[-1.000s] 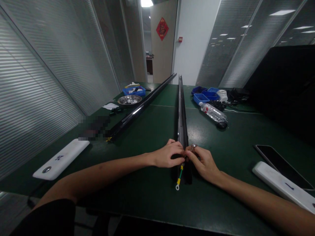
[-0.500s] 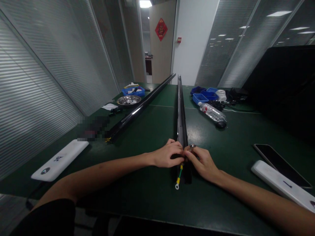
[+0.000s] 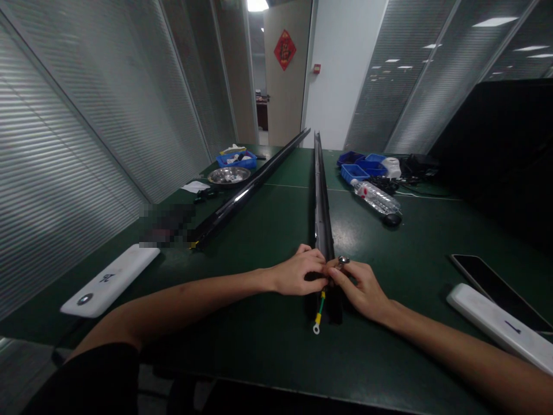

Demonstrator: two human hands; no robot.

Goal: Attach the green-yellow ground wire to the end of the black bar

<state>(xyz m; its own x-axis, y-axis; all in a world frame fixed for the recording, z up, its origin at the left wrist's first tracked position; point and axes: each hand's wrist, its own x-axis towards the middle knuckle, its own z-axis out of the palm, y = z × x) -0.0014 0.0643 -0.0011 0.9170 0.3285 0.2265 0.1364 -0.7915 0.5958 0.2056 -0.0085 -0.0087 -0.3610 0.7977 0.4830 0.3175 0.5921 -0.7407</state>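
Observation:
A long black rail [image 3: 320,207] runs away from me down the table, and both hands meet over its near end. My left hand [image 3: 298,272] is closed, its thumb and fingers pinched together above the rail. From the other side my right hand [image 3: 356,285] is closed too, its fingertips touching the left ones. What the fingertips pinch is hidden between them. A shiny round metal piece [image 3: 343,260] shows at the right index finger. Below the fingertips hangs a short green-and-yellow ground wire [image 3: 320,308], ending in a ring terminal [image 3: 316,329].
A second black rail [image 3: 246,193] lies to the left. Beyond it are a metal bowl [image 3: 228,176] and a blue basket [image 3: 237,159]. Blue bins [image 3: 355,172] and a plastic bottle [image 3: 377,199] lie at right, nearer a phone [image 3: 496,291] and white cases [image 3: 503,323], [image 3: 110,280].
The whole view has shifted slightly, so everything appears a little farther right. Both hands keep their closed pose at the rail's near end, and the ground wire still hangs below them.

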